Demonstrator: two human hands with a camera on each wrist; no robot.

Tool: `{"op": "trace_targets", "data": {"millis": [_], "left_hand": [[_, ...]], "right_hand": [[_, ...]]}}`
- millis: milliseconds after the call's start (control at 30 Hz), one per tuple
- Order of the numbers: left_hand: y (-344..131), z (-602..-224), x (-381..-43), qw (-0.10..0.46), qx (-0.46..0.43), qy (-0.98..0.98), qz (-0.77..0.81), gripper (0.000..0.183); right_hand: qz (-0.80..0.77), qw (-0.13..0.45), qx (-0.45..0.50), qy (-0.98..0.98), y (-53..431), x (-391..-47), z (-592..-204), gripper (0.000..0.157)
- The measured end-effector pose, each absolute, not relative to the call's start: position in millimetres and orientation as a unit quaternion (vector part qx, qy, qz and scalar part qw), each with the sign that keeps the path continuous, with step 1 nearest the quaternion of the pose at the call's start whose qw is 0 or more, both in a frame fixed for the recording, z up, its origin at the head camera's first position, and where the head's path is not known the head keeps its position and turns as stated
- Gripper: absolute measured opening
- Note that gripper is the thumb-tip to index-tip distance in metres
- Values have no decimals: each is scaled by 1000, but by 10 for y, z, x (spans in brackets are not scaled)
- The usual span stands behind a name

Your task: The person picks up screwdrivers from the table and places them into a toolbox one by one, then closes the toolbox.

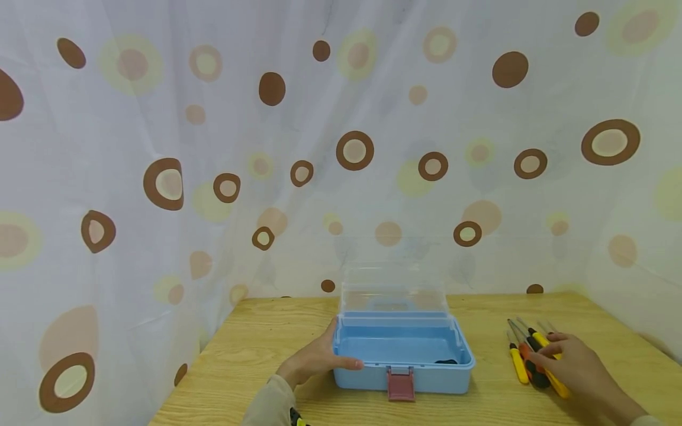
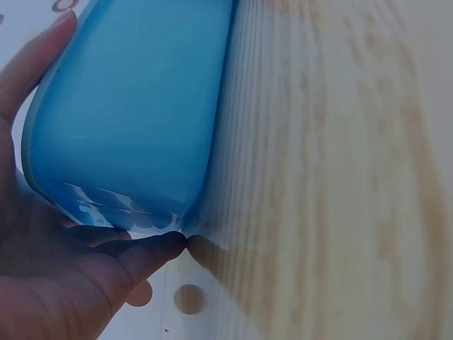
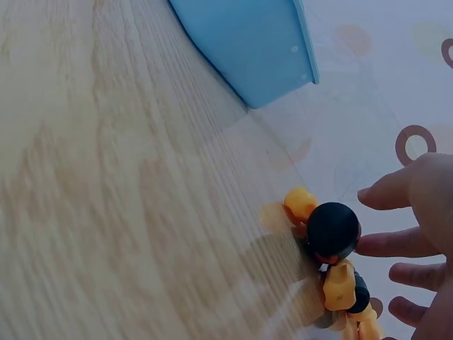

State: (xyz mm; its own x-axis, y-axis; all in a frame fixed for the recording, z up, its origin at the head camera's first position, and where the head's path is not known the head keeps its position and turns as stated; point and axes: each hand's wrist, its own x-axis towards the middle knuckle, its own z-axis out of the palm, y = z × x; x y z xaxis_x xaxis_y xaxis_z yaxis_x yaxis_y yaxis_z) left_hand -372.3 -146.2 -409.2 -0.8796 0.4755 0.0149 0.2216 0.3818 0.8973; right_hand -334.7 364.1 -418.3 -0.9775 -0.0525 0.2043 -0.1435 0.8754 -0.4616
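A light blue toolbox [image 1: 367,378] sits on the table with its clear lid [image 1: 394,290] raised at the back and a dark red latch [image 1: 401,387] hanging in front. My left hand [image 1: 314,358] grips its left end, thumb along the front rim and fingers round the side. Inside, a small black object [image 1: 446,361] shows near the right front. Several screwdrivers lie to the right, among them a yellow one [image 1: 518,364] and a red-and-black one [image 1: 524,350]. Over them is my right hand [image 1: 578,364], fingers spread beside a black handle end [image 3: 333,230] in the right wrist view.
The wooden table [image 1: 256,337] carries the box near its middle, the screwdrivers close to its right side. A pale curtain with brown dots [image 1: 351,89] hangs behind and along both sides.
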Motion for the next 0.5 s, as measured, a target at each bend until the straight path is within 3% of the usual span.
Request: {"op": "trace_targets", "data": {"millis": [500], "left_hand": [[-1459, -4090, -3732, 120, 219, 819, 516, 127]], "right_hand": [[215, 66, 11, -974, 3564, -3346, -4233, 49]]}}
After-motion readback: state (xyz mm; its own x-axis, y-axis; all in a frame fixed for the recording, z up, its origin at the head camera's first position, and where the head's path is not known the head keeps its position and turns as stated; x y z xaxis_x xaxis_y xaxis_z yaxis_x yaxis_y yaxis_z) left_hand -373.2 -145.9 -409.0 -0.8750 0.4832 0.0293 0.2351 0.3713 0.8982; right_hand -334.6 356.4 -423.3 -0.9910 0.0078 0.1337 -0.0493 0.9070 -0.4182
